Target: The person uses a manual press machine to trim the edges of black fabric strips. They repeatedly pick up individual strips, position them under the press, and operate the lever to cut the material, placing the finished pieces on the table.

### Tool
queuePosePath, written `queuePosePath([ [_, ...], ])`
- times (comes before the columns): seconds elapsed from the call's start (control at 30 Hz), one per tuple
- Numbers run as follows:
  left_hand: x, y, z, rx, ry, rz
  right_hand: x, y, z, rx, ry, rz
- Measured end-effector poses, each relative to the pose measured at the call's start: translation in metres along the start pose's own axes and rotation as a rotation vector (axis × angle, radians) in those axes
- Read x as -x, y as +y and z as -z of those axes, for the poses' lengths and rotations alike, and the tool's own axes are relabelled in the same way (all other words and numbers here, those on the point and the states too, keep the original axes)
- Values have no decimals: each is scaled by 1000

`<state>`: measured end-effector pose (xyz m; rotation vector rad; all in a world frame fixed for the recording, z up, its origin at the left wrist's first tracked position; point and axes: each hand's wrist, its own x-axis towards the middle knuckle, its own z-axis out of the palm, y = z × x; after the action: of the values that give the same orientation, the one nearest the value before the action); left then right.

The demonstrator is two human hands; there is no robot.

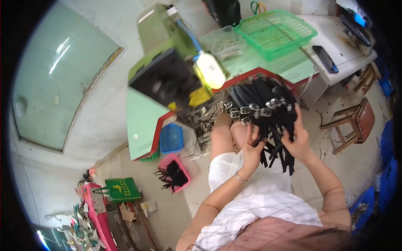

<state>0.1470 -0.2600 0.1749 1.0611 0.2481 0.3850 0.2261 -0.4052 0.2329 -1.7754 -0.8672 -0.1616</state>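
the person sits close against a pale green worktable (144, 121) with a red edge, and a heap of black straps (261, 98) with metal buckles (255, 109) hangs over that edge right in front of their knees. the left hand (252, 149) is up in the loose ends of the straps, fingers curled and pinching a few of them. the right hand (298, 140) is just beside it, fingers spread and threaded between the dangling strips, the fingertips reaching up near the row of buckles.

on the table a green machine (167, 62) stands with a lit work lamp (210, 70) at its side. behind it are a clear plastic tub (228, 42) and a green mesh basket (274, 30), and a dark phone (324, 58) lies on a white tabletop (343, 46) beyond.

the floor is bare concrete. under the table sit a blue bin (171, 138) and a pink bin (175, 173) holding more black strips. a green bag (121, 189) and scattered offcuts lie further left by the pale wall, where a large window (54, 79) lets in light. a wooden stool (356, 123) stands to the right.
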Motion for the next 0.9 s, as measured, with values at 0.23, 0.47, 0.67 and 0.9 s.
queuePosePath([
  [0.23, 42, -32, 97, 240, 136, 34, 41, 12, -105, 133, -181, 249],
  [0.47, 82, -79, 143, 238, 239, 666, 61, 22, -140, 398, -881, 538],
  [0.67, 134, 35, 163, -691, -558, 421, 73, 35, -103, 438, -929, 547],
  [0.9, 85, 30, 101, -1398, -232, -324, 88, 19, -69, 268, -514, 268],
])
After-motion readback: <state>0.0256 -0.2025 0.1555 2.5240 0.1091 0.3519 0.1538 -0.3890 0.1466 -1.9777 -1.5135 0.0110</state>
